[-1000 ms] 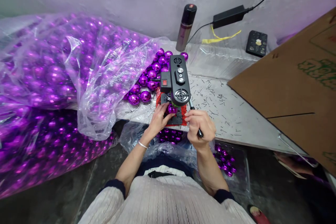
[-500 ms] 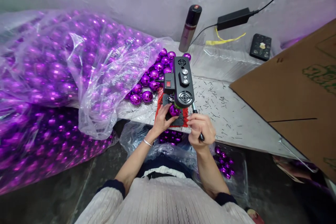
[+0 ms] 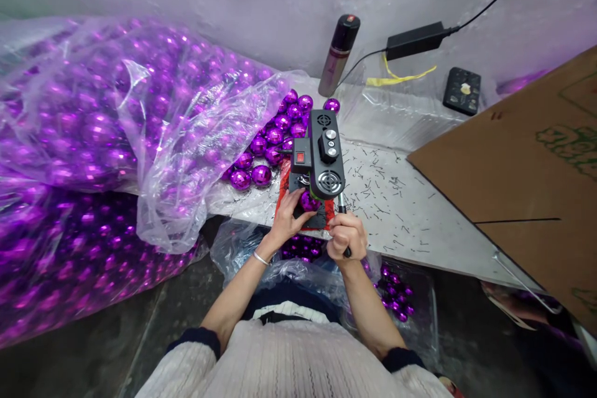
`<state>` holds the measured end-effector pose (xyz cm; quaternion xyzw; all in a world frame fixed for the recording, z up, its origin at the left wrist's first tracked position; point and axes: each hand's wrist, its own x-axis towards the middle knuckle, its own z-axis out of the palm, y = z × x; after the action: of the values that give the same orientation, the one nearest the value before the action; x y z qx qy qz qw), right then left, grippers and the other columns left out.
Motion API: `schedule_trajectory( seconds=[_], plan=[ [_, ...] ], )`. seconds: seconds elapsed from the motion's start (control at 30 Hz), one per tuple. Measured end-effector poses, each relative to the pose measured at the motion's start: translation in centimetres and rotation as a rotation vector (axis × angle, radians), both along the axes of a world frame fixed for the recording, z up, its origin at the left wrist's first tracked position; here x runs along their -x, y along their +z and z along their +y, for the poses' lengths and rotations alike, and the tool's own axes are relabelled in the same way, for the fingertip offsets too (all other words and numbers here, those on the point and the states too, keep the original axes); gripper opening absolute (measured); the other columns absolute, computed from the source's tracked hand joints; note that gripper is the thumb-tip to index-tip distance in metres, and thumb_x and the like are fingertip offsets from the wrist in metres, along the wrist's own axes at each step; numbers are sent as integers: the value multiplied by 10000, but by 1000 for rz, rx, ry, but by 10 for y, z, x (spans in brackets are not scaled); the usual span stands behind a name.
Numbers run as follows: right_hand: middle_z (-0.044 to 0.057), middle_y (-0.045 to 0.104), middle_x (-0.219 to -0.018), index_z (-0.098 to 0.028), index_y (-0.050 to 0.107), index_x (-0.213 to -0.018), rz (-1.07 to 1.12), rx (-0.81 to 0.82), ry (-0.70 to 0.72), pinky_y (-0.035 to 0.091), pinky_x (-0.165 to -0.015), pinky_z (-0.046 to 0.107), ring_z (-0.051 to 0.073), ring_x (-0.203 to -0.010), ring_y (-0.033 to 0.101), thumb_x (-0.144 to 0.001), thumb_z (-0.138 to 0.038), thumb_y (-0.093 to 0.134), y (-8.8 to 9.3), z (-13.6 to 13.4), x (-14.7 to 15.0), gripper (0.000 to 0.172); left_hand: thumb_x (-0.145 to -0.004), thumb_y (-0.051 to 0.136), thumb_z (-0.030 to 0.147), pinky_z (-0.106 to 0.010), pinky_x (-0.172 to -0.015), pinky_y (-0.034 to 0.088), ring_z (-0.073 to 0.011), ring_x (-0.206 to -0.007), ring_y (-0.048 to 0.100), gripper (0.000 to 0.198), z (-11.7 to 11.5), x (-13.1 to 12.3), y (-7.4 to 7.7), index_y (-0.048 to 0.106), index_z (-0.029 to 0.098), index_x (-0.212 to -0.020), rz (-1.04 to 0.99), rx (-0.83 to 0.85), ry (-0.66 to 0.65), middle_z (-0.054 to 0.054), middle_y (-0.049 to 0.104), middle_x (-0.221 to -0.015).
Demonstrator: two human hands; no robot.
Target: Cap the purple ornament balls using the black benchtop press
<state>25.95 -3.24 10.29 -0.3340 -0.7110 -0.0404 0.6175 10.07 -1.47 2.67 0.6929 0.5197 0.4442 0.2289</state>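
A small black press machine (image 3: 327,165) with round vents and a red switch stands at the table's front. Beneath its head sits a shiny purple faceted ball (image 3: 309,201), held at its left and front between the fingers and thumb of my left hand (image 3: 286,219). My right hand (image 3: 349,239) is wrapped round the black grip of the machine's lever (image 3: 342,204), low and right of the head. The ball's top is hidden by the machine. A red mat (image 3: 283,189) lies under the base. More loose purple balls (image 3: 274,135) are piled behind and left of it.
Clear plastic bags of purple balls (image 3: 93,130) fill the left side. Dark short bits litter the white table (image 3: 373,199). A spray can (image 3: 339,56), power adapter (image 3: 415,40) and black box (image 3: 461,90) stand at the back; a cardboard box (image 3: 522,155) blocks the right.
My right hand has swung the lever grip left, closer to the machine's front. My left hand stays at the ball under the head. The whole view has shifted slightly.
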Motion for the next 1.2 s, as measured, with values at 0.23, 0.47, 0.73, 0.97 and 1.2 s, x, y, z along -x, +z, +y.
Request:
schedule_trajectory(
  seconds=[0.23,0.47,0.73,0.97,1.2],
  plan=[
    [11,628,-780,-223,524,-798,44,-17,41,517,-600,305,124,-629,601,-1035,-267,393,-7,4,4,275,-891,731,494,-567,-1183,431,-318,-1325,624,650,0,-1,-1,531,194,-1433,3,3,7,-174,674,-1371],
    [30,634,-814,-232,554,-829,101,14,94,529,-597,335,152,-656,602,-1043,-300,395,-16,4,5,275,-919,702,478,-538,-1167,458,-301,-1298,644,638,2,-1,-4,503,188,-1451,5,-106,0,-168,682,-1358],
    [13,613,-784,-229,522,-805,-15,-40,50,519,-622,323,137,-644,613,-1050,-290,385,-15,7,7,287,-895,731,481,-541,-1157,463,-307,-1272,656,616,4,-1,-8,549,182,-1401,-4,-81,15,-167,693,-1336],
    [1,621,-728,-222,513,-734,75,95,-10,471,-621,294,129,-673,609,-990,-159,455,41,1,9,270,-868,746,532,-514,-1140,484,-306,-1286,648,654,9,2,-1,573,198,-1403,-99,-28,-7,-157,687,-1354],
    [-26,574,-658,-214,516,-706,124,111,7,450,-601,277,115,-649,614,-995,-145,473,76,4,14,300,-808,712,699,-469,-1058,547,-318,-1200,687,784,-74,17,-20,593,174,-1378,-205,-73,216,-166,711,-1276]
  ],
)
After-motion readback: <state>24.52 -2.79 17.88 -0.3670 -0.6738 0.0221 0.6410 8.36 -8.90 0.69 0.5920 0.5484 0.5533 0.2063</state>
